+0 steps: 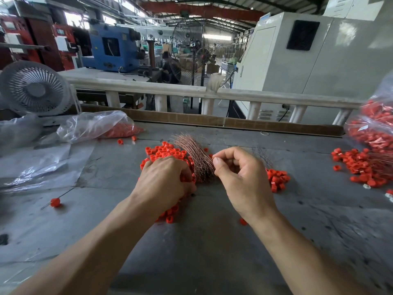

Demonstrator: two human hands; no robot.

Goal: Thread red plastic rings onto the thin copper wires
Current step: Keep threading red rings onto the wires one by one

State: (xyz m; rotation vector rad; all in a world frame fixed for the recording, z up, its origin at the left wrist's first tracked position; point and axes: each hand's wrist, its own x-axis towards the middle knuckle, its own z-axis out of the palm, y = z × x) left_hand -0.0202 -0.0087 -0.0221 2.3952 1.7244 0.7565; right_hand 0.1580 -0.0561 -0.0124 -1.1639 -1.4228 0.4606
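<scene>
This is a factory floor. A steel roof with a red crane beam (204, 10) is running across the top of the frame. A blue machine (112, 51) is standing at upper left, a large white cabinet (319, 54) is filling the upper right, and a tall pedestal fan (192, 46) is standing between them. In the lower half a worn grey workbench (202, 241) is carrying heaps of red rings (165, 153), a bundle of copper wires (198, 158) and clear plastic bags (93, 124) of parts. A small desk fan (35, 88) is sitting at centre left.
</scene>
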